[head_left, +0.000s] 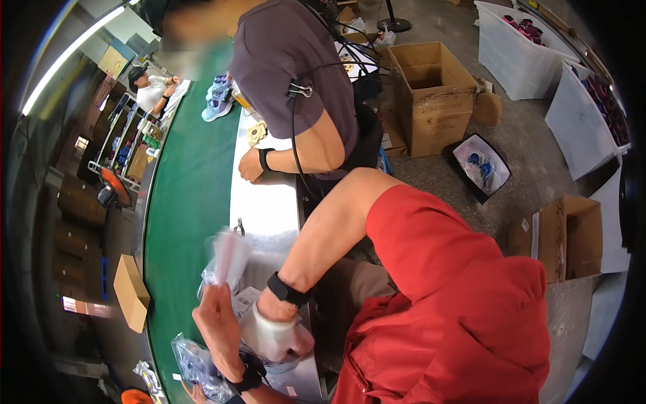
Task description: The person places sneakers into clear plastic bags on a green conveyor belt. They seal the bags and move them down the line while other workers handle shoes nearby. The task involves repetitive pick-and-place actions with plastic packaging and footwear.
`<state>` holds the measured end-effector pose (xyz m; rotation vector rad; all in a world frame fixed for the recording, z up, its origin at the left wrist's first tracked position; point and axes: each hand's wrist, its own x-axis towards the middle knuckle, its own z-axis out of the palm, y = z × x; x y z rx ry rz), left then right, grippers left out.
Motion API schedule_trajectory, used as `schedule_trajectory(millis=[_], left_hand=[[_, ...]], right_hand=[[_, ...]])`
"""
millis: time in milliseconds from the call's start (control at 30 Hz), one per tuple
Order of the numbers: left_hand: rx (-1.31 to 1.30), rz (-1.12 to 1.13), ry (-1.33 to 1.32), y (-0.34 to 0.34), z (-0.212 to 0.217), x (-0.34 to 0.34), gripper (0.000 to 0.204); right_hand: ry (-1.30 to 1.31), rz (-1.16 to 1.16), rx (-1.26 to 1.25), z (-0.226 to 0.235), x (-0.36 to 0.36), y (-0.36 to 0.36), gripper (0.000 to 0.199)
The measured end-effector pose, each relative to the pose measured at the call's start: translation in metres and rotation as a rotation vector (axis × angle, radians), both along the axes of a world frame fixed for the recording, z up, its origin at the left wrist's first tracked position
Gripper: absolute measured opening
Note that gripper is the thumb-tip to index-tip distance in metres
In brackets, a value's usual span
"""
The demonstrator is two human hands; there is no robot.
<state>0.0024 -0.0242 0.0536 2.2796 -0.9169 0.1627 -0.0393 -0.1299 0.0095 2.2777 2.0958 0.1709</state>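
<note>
My left hand, bare with a black wristband, is raised over the table edge and closed on a clear plastic bag, which is blurred by motion. My right hand, in a white glove with a black band at the wrist, is curled just beside it. What its fingers hold, if anything, is hidden. A printed white packet lies between the hands on the metal ledge. To the left of my left wrist, a clear plastic-wrapped bundle rests on the green belt; its contents are unclear.
A green conveyor belt runs along a metal ledge with small dark scissors. A co-worker stands beyond my right arm. Pale blue shoes sit farther along. Cartons and white bins stand on the floor.
</note>
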Motion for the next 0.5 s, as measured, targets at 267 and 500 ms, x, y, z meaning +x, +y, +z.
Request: schedule_trajectory(millis=[267, 500], left_hand=[[-0.147, 0.163, 0.022, -0.011, -0.054, -0.079, 0.016], [-0.590, 0.457, -0.078, 0.065, -0.022, 0.019, 0.022]], right_hand=[[0.574, -0.199, 0.989, -0.134, 0.078, 0.014, 0.023], [-0.112, -0.418, 0.120, -0.047, 0.024, 0.045, 0.016]])
